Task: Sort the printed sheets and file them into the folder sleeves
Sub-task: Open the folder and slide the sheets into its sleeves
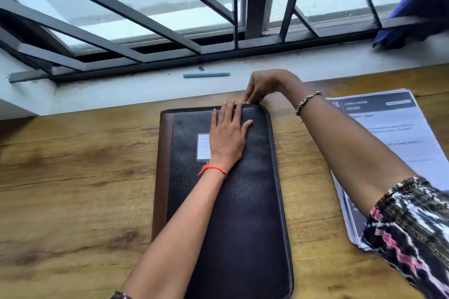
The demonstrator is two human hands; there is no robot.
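A closed black zip folder (245, 213) with a brown spine and a small label window lies upright on the wooden table. My left hand (228, 133) presses flat on its upper cover with straight fingers. At the folder's far right corner my right hand (263, 86) pinches something small on the top edge, apparently the zip pull, which the fingers hide. To the right lies a stack of printed sheets (398, 143), its top page headed "LIVING ROOM"; my right forearm crosses over part of it.
A wooden table (73, 189) runs up to a white window sill with a blue pen (206, 75) lying on it. Behind stands a barred window (170, 19). A blue cloth (422, 7) hangs at the top right.
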